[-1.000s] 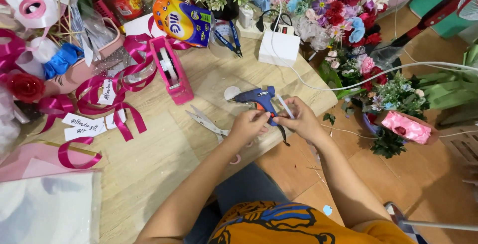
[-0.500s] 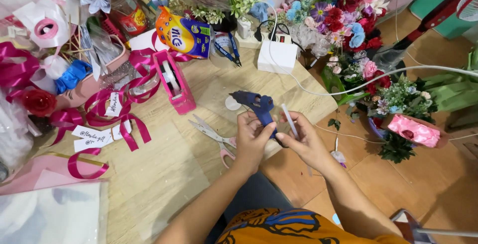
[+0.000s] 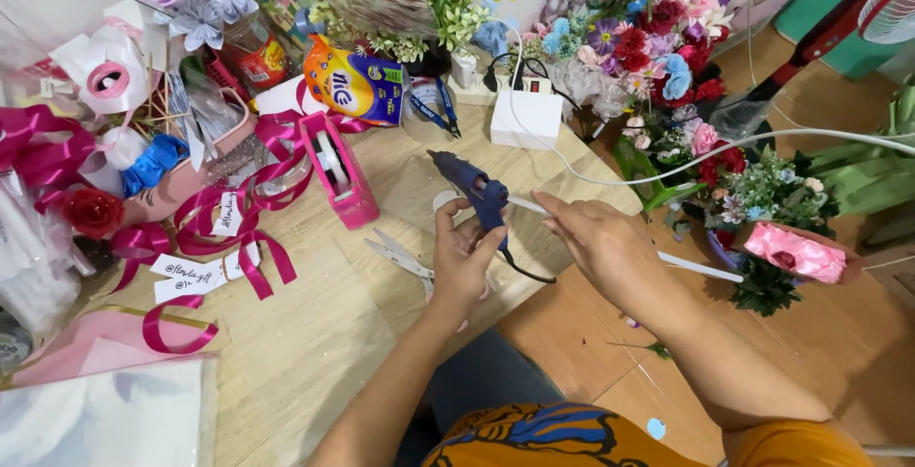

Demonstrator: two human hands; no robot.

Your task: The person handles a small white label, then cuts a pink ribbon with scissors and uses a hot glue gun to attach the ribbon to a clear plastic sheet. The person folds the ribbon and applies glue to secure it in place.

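My left hand point(image 3: 462, 257) grips the handle of a blue glue gun point(image 3: 474, 186) and holds it just above the wooden tabletop point(image 3: 315, 343), nozzle pointing away to the upper left. My right hand point(image 3: 600, 243) is closed around a long white glue stick point(image 3: 701, 268) whose near end meets the back of the gun. The stick runs out past my right wrist to the right. The gun's black cord point(image 3: 529, 274) loops down between my hands.
Silver scissors point(image 3: 400, 257) lie just left of my left hand. A pink tape dispenser point(image 3: 338, 173), magenta ribbons point(image 3: 248, 238) and paper tags lie farther left. A white power block point(image 3: 526, 119), a yellow-blue packet point(image 3: 357, 86) and artificial flowers point(image 3: 658, 38) crowd the back and right.
The glue gun has come up off the table in my left hand. My right hand has shifted from the gun's front to the white stick behind it.
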